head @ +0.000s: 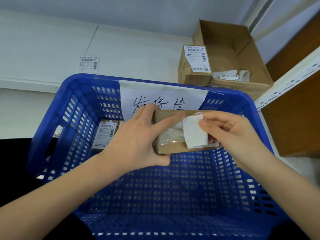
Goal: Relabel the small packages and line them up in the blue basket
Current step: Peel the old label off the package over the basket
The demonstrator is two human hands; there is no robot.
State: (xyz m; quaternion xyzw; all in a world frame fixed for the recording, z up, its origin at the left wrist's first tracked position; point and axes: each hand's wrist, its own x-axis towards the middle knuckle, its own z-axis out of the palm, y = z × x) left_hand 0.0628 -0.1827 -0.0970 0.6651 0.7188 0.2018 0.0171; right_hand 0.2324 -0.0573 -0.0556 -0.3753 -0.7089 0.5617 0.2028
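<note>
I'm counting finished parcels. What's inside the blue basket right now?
In the blue basket, two labelled small packages stand at the far left corner; the left hand partly covers the second. Anything behind the hands is hidden.

The blue basket (72, 108) has slotted walls; its white sign (161, 96) bears black handwriting; the brown package (173, 148) carries a white label (194, 134).

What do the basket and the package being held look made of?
Blue basket: looks like moulded plastic, slightly glossy, with slotted walls and a perforated floor. Small package: plain brown cardboard, matte, with clear shiny film or tape on its face. The white label being peeled looks like paper.
</note>
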